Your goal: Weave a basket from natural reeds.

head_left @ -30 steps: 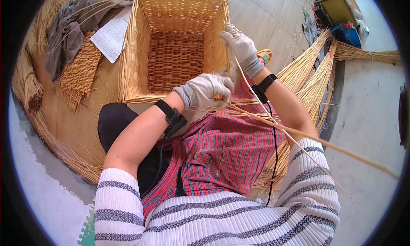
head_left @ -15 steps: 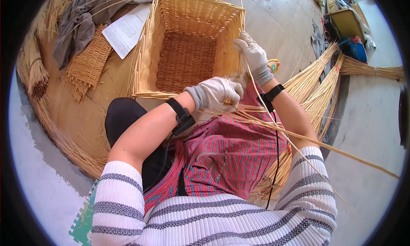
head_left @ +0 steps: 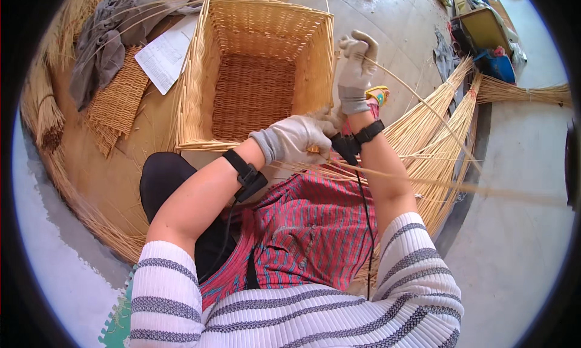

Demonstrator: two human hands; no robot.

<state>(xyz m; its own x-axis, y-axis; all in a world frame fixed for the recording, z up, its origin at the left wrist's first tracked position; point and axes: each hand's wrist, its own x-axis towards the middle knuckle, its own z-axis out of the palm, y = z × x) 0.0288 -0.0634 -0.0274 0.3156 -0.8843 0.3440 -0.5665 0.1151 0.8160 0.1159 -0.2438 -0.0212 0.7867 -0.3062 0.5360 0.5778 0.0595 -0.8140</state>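
Observation:
A rectangular wicker basket [head_left: 254, 94] stands in front of me, its open top facing me and its woven bottom darker than its walls. At its near right corner, my left hand [head_left: 296, 139], in a pale work glove, is closed around wicker rods [head_left: 387, 175] that run out to the right. Raised beside the basket's right wall is my right hand [head_left: 358, 67], also gloved, with its fingers curled around a single wicker rod [head_left: 426, 103]. That rod slopes down to the right, past my forearm. The left fingertips are partly hidden.
Bundles of wicker rods [head_left: 445, 136] fan out on the floor to my right. More rods [head_left: 48, 112] lie along the left, near woven panels [head_left: 118, 100], a grey cloth [head_left: 112, 36] and a paper sheet [head_left: 166, 55]. A red striped cloth [head_left: 315, 227] covers my lap.
My right hand has risen off the basket's right edge, and its rod has swung outward to the right. My left hand stays closed near the corner. The whole view has shifted slightly.

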